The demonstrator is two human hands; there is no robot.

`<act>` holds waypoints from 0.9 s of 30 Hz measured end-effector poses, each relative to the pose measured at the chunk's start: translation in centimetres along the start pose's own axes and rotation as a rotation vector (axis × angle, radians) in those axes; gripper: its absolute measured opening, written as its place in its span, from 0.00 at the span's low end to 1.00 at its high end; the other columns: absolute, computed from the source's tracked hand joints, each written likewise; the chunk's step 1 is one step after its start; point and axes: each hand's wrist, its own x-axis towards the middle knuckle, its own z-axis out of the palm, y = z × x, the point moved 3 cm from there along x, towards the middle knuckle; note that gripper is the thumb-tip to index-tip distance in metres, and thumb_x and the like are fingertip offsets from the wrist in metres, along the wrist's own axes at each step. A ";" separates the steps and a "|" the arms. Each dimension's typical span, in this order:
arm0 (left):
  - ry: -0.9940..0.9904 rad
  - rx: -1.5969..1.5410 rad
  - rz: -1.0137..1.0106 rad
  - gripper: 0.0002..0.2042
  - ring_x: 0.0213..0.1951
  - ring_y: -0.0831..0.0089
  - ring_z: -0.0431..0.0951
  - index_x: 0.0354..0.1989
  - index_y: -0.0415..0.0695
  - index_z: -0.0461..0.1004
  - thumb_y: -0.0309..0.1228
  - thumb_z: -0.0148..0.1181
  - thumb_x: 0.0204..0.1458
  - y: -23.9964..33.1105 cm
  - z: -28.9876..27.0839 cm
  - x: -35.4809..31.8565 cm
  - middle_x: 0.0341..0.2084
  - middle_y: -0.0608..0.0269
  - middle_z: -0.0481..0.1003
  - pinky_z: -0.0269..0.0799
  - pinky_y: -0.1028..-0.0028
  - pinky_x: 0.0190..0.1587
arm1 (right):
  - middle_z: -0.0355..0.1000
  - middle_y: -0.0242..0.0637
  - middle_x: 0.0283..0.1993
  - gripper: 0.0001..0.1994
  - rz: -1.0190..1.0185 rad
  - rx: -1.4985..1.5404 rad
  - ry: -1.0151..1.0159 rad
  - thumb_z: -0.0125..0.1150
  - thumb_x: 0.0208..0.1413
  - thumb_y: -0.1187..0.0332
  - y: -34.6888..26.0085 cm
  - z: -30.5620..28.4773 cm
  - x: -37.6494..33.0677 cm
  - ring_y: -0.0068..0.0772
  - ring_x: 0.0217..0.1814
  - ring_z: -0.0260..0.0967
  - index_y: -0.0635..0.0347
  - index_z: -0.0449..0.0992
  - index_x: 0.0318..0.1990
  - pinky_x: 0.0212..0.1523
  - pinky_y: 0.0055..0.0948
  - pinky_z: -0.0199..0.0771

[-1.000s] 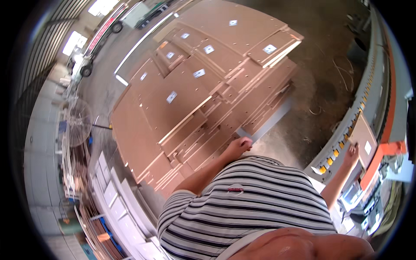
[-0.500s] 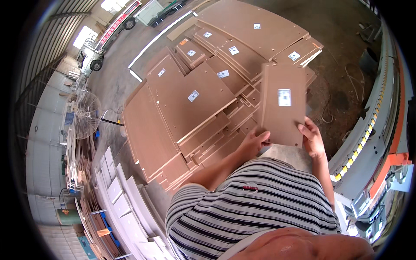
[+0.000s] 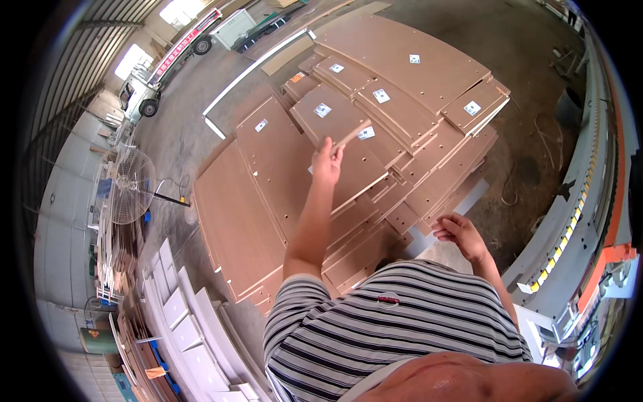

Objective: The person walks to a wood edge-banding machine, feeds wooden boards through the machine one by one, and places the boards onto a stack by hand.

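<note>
Stretched forward over the stacked brown panels point(image 3: 244, 214), my left hand point(image 3: 327, 163) grips the near edge of a small brown panel point(image 3: 338, 114). That panel has a white label and lies low over the stack; whether it touches the boards beneath cannot be made out. My right hand point(image 3: 461, 234) hangs at the stack's near right corner, fingers loosely bent and apart, with nothing in them. Many boards in the stack carry white labels and small drilled holes, among them a large panel point(image 3: 402, 74) at the far side.
White panels point(image 3: 201, 335) stand in a row at the lower left. A floor fan point(image 3: 132, 181) is on the left, and a truck point(image 3: 140, 97) is parked behind it. Along the right runs a long machine point(image 3: 569, 228) with yellow marks and an orange part. A dark bin point(image 3: 569, 107) stands beyond.
The small panel has gone from between both hands in front of me to farther forward and left, in my left hand alone. My right hand has let go and lowered slightly.
</note>
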 end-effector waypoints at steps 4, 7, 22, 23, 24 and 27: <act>-0.008 -0.041 0.054 0.16 0.41 0.63 0.75 0.47 0.39 0.67 0.31 0.62 0.52 2.0 1.0 7.1 0.40 0.59 0.71 0.76 0.72 0.43 | 0.74 0.38 0.39 0.12 -0.006 0.021 0.126 0.49 0.62 0.66 1.5 -1.3 -1.5 0.27 0.40 0.72 0.65 0.70 0.46 0.43 0.25 0.72; 0.065 -0.099 0.024 0.18 0.42 0.59 0.74 0.47 0.35 0.66 0.31 0.61 0.53 3.2 0.7 11.7 0.42 0.54 0.71 0.77 0.66 0.48 | 0.74 0.38 0.39 0.12 0.001 0.033 0.194 0.49 0.62 0.66 3.4 -2.6 -2.7 0.27 0.39 0.72 0.65 0.69 0.46 0.43 0.25 0.73; 0.423 2.109 0.525 0.24 0.60 0.61 0.59 0.61 0.56 0.62 0.42 0.53 0.55 2.3 0.1 15.6 0.61 0.60 0.61 0.57 0.61 0.58 | 0.74 0.42 0.37 0.10 0.101 0.222 0.570 0.48 0.62 0.67 10.7 -5.9 -7.5 0.29 0.36 0.72 0.64 0.69 0.43 0.38 0.26 0.73; 0.406 2.111 0.522 0.24 0.60 0.61 0.59 0.61 0.56 0.62 0.42 0.53 0.55 2.5 0.4 16.2 0.61 0.60 0.61 0.57 0.61 0.58 | 0.74 0.42 0.37 0.10 0.104 0.226 0.584 0.48 0.62 0.67 11.4 -5.8 -7.6 0.29 0.36 0.72 0.64 0.69 0.43 0.38 0.26 0.73; 0.413 2.138 0.513 0.24 0.60 0.62 0.59 0.62 0.56 0.61 0.43 0.52 0.55 2.9 0.3 16.7 0.61 0.60 0.61 0.57 0.61 0.58 | 0.74 0.42 0.37 0.10 0.140 0.233 0.591 0.48 0.61 0.67 11.8 -5.5 -7.7 0.30 0.36 0.72 0.64 0.69 0.43 0.37 0.26 0.73; 0.414 2.188 0.466 0.25 0.62 0.62 0.58 0.63 0.57 0.59 0.43 0.50 0.57 4.0 0.5 18.3 0.62 0.61 0.59 0.56 0.61 0.59 | 0.74 0.44 0.38 0.10 0.205 0.231 0.640 0.49 0.61 0.67 13.0 -4.7 -8.4 0.31 0.34 0.72 0.65 0.70 0.43 0.36 0.26 0.73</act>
